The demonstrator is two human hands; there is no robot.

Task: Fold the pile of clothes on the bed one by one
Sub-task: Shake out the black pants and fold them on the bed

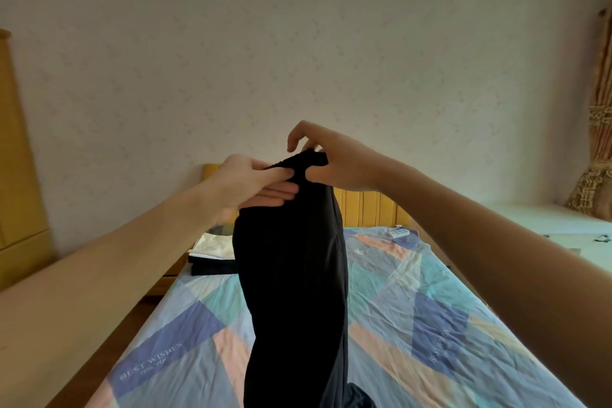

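Observation:
A long black garment (294, 281) hangs in the air above the bed (414, 325), held up by its top edge. My left hand (255, 185) grips that edge from the left, thumb on top and fingers underneath. My right hand (328, 159) pinches the same edge from the right, with its index finger lifted free. The garment's lower end runs out of the frame at the bottom. A dark blue piece of cloth (359, 397) shows at the bottom edge, mostly hidden.
A folded stack with a white piece (213, 245) on a black one (212, 267) lies at the bed's far left. A white remote (399, 233) lies near the yellow headboard (367, 209). A wooden wardrobe (16, 175) stands left; a curtain (596, 129) hangs right.

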